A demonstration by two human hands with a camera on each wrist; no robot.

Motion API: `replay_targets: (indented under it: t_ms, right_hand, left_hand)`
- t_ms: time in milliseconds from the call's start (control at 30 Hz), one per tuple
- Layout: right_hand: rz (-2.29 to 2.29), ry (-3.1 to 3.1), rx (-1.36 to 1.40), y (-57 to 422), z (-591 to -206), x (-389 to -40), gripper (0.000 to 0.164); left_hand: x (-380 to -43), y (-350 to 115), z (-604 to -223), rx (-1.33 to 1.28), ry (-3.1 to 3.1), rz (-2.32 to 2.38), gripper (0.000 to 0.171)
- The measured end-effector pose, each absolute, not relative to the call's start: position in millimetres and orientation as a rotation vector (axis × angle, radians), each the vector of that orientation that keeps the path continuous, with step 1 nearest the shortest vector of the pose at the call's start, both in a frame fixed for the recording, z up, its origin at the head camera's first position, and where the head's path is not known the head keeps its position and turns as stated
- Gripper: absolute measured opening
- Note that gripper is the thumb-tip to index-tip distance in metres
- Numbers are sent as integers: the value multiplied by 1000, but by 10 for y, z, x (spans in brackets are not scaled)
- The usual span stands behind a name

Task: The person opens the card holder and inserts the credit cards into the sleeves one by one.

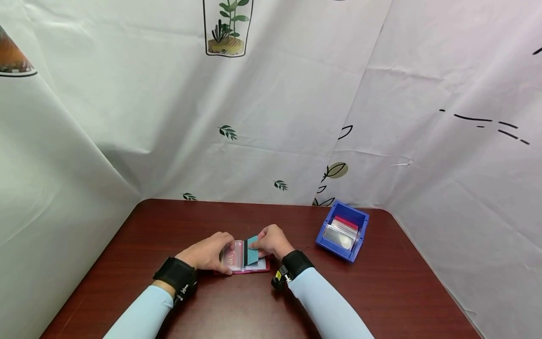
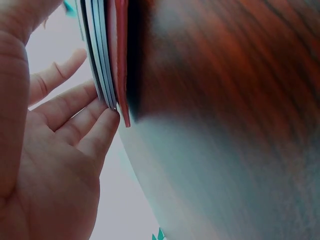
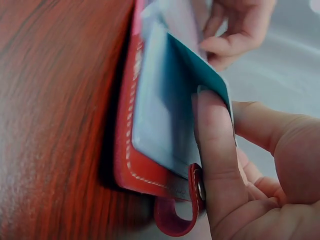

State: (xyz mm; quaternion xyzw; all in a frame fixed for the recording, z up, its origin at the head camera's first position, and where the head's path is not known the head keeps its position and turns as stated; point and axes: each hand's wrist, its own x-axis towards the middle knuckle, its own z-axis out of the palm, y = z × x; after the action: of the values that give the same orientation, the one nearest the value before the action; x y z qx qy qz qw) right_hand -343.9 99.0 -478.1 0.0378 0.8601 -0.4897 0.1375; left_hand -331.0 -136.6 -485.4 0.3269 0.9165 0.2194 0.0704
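Note:
A red leather card holder [image 1: 267, 266] with clear sleeves lies spread on the brown table, its cover stitched in white. My left hand [image 1: 208, 254] grips the left part of the card holder, thumb at the near edge and fingers at the far side. In the left wrist view, fingertips touch the edges of the stacked sleeves [image 2: 97, 55]. My right hand [image 1: 274, 242] pinches a teal card [image 1: 252, 252] with a dark stripe, tilted up over the right part of the holder. A strap with a snap [image 3: 175, 220] curls from the cover in the right wrist view.
A blue plastic box [image 1: 322, 241] stands at the back right of the table [image 1: 237, 310]. Inside are several clear sleeves or cards [image 1: 340, 235] and a red item [image 1: 346, 222]. White printed cloth [image 1: 169, 117] hangs behind and at both sides.

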Motion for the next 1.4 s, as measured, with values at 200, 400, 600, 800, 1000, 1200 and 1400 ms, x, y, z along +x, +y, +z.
replay_targets:
  t_ms: [200,400,600,800,1000,1200,1400]
  right_hand:
    - [-1509,2417,134,1030,-4785,-3430,22]
    - [-1512,2412,121,1030,-4818,-3429,22]
    - [-1459,2474,78,964,-4830,-3412,24]
    - [-1400,2494,67,893,-4824,-3384,28]
    - [-1344,2487,9,824,-4827,-3358,35]
    - [-1316,2489,-99,779,-4789,-3328,34]
    - [-1215,2515,-195,723,-4756,-3306,37]
  left_hand:
    - [-3334,-1361,-4863,972,2758,672,59]
    - [-3362,-1355,-4896,957,2760,680,61]
    - [-3373,-1368,-4913,962,2764,676,64]
    - [-3365,-1367,-4905,968,2763,687,64]
    - [-3354,-1380,-4889,1004,2772,686,63]
    - [-3353,-1385,-4877,1007,2773,688,70]
    - [-3360,-1369,-4904,1011,2765,670,75]
